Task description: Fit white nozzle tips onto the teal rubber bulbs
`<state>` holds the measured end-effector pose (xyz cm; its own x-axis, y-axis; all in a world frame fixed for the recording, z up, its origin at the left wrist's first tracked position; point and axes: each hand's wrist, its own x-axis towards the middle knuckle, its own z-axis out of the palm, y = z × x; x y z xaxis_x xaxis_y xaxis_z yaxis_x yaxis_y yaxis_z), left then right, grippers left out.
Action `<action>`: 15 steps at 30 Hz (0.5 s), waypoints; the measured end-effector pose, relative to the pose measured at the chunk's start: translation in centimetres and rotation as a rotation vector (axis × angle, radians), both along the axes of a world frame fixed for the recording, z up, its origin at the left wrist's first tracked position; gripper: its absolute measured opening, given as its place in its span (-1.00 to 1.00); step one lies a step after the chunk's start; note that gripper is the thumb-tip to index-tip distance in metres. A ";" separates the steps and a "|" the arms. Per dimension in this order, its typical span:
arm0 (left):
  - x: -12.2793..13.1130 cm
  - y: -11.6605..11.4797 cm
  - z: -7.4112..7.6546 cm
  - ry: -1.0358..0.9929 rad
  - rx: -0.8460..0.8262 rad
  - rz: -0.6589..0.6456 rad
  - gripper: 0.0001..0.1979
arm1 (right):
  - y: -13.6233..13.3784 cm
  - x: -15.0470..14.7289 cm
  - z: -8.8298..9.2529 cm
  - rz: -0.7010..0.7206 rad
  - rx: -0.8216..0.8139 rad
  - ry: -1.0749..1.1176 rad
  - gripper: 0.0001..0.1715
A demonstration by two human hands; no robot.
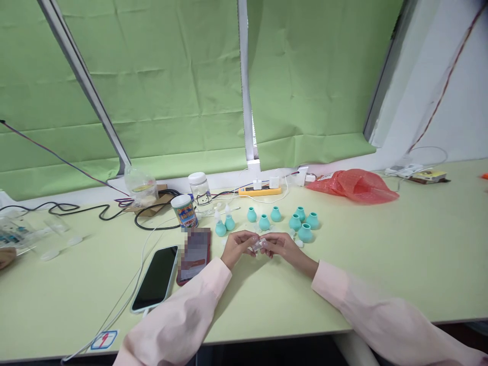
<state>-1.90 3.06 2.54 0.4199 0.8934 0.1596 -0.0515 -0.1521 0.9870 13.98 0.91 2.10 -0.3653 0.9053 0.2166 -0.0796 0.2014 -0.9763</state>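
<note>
Both hands meet over the table, their fingertips pinching a small clear-and-white plastic piece (258, 245) whose kind I cannot make out. My left hand (241, 246) grips it from the left, and my right hand (279, 245) from the right. Just beyond them stand several small turquoise pots with open necks, such as one turquoise pot (264, 222) right behind the fingers and another turquoise pot (305, 233) to the right. Left of these, two turquoise pots (220, 228) carry white pointed tops (227, 209). Small whitish pieces (299, 243) lie beside my right hand.
Two phones lie left of my hands, a black-screened phone (157, 278) and a red-cased phone (203, 251). Behind are a printed can (184, 211), a lidded clear jar (200, 188), a yellow power strip (260, 191) and a red plastic bag (353, 186). Cables (143, 254) cross the left side.
</note>
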 end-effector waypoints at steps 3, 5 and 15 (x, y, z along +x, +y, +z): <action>-0.1 0.0 0.2 -0.085 -0.128 -0.036 -0.66 | 0.1 -0.1 -0.3 -0.030 0.128 -0.097 -0.64; -0.1 -0.1 0.3 -0.120 -0.166 -0.038 -0.65 | 0.2 0.1 -0.3 -0.109 0.241 -0.188 -0.65; 0.2 0.3 -0.3 -0.218 -0.203 0.045 -0.69 | 1.6 6.1 3.1 -1.034 0.597 -1.055 -0.69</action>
<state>-1.73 3.39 2.24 0.3546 0.9332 0.0575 -0.2628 0.0405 0.9640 20.11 2.49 5.17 0.1168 0.7292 0.6743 0.9589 0.0940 -0.2678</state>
